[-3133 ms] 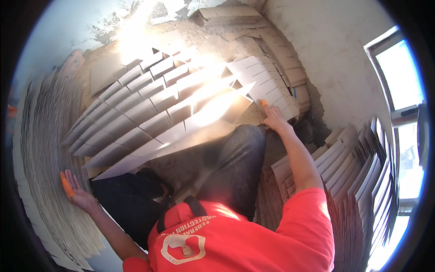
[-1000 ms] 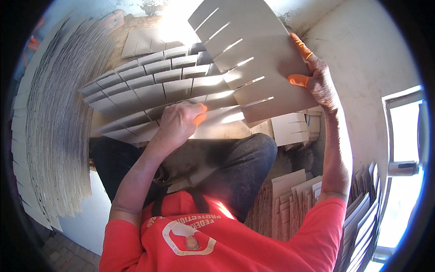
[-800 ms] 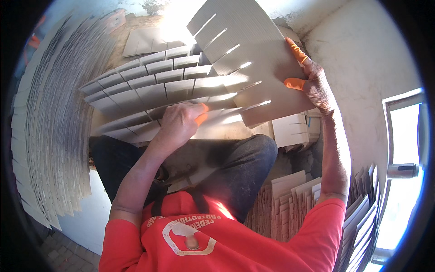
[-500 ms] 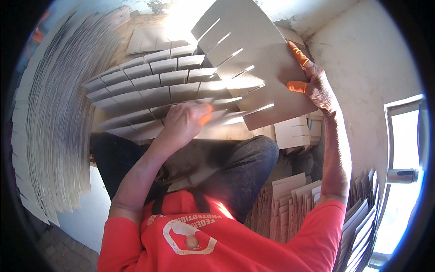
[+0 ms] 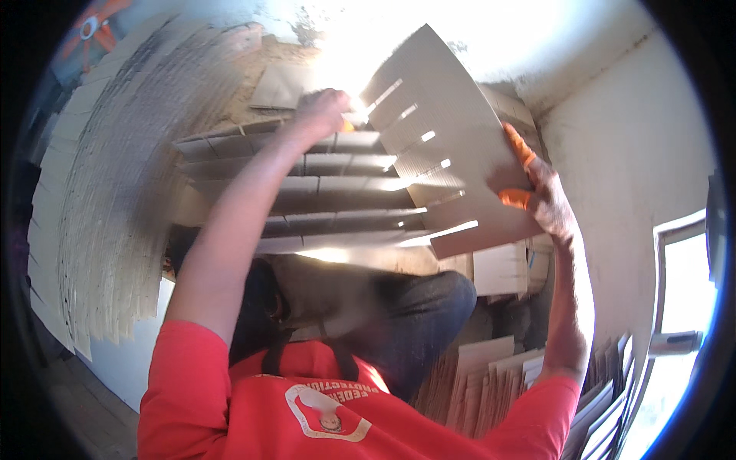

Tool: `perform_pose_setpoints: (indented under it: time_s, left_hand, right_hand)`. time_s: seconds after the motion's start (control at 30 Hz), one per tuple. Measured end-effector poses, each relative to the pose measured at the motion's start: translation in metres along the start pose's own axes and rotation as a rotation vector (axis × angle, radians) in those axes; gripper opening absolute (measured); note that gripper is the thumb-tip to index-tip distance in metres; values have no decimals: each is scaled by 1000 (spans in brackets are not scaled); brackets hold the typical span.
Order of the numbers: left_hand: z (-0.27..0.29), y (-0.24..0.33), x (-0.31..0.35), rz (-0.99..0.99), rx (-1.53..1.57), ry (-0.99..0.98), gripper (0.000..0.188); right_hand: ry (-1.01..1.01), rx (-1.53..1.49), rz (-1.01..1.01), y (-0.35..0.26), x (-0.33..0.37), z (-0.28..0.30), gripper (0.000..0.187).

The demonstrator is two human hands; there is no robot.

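In my right hand (image 5: 543, 201) is a large brown cardboard sheet (image 5: 452, 146), tilted upright. Orange covers sit on that thumb and a finger, which press on its outer edge. Slots run in from its left side, and the ends of several slotted cardboard strips (image 5: 322, 184) meet them in rows. My left hand (image 5: 326, 113) is at the far end of these rows, near the sheet's upper slots. Its fingers look curled together, with an orange cover showing; blur hides what they hold, if anything.
A tall stack of cardboard strips (image 5: 115, 184) stands on the left. Flat cardboard (image 5: 280, 86) lies behind the rows, more pieces (image 5: 500, 272) at the right. Bundles of slotted cardboard (image 5: 491, 383) stand low on the right, beside the wall (image 5: 621, 146) and a bright window (image 5: 678, 307).
My left hand has moved away from me, from the nearest strips to the farthest row. My right hand still grips the sheet. The whole view has shifted, with things sitting lower in it.
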State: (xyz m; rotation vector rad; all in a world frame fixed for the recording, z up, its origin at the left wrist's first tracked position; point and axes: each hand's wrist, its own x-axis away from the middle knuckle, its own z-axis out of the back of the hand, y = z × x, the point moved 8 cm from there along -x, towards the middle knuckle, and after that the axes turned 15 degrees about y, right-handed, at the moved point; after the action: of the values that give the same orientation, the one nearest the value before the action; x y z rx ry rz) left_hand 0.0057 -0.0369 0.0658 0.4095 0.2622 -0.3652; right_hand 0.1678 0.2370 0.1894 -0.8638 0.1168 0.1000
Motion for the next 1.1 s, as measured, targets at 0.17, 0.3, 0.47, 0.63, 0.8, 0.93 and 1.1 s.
perform_pose_setpoints:
  time_s: [0.17, 0.3, 0.47, 0.63, 0.8, 0.93, 1.1]
  left_hand:
    - [-25, -17, -7, -51, 51, 215, 7]
    - [-16, -11, -3, -111, 135, 366, 11]
    - [-3, 3, -1, -73, 75, 256, 18]
    - [-16, -9, -11, -5, 107, 209, 16]
    - [-15, -12, -10, -32, 130, 266, 16]
    - [-14, -11, -12, -50, 107, 237, 19]
    - [-21, -14, -17, -51, 127, 249, 17]
  right_hand:
    - [33, -43, -16, 1, 0, -5, 99]
    - [-52, -71, 5, -1, -7, -12, 100]
    - [-95, -71, 122, -7, -10, -24, 98]
    - [-191, 55, 125, 6, -10, -65, 97]
    - [-221, 82, 112, 8, -15, -77, 99]
    - [-283, -4, -32, -2, -20, -78, 98]
    - [-198, 261, 192, 1, -20, -70, 102]
